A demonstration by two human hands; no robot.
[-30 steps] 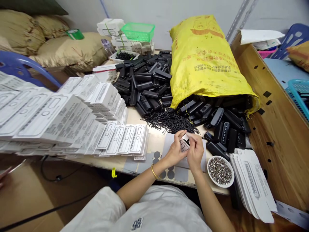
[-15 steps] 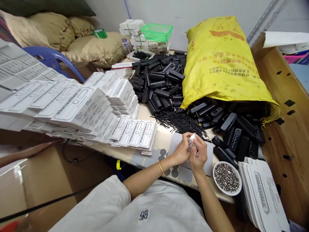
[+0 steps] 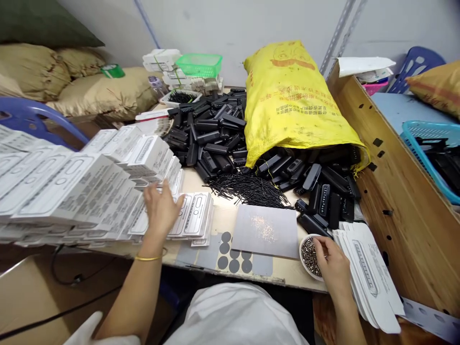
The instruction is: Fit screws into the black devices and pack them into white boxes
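A: What is seen across the tabletop (image 3: 230,218), taken from the largest thing down?

B: A yellow sack (image 3: 294,103) is laid on its side at the back right, its open mouth turned toward the near edge, and black plastic cases (image 3: 212,132) are spilled from it and heaped to its left. The left half is filled by rows of white printed boxes (image 3: 82,179), which overhang the near edge.

A: And what room is left?

B: A bare strip is left in the middle, where a grey sheet (image 3: 268,231) lies flat, with a scatter of thin black pins (image 3: 251,188) just behind it. A stack of flat white cartons (image 3: 372,275) juts past the near right corner, close against a wooden board (image 3: 402,191) that walls off the right side.

A: Where are the hands?

B: The left hand (image 3: 161,207) is laid, fingers spread and open, on the nearest white boxes; nothing is gripped. The right hand (image 3: 332,258) is set at the rim of a small white bowl (image 3: 305,264) of tiny metal pieces, near the front edge, fingers curled into it; whether a piece is pinched cannot be told.
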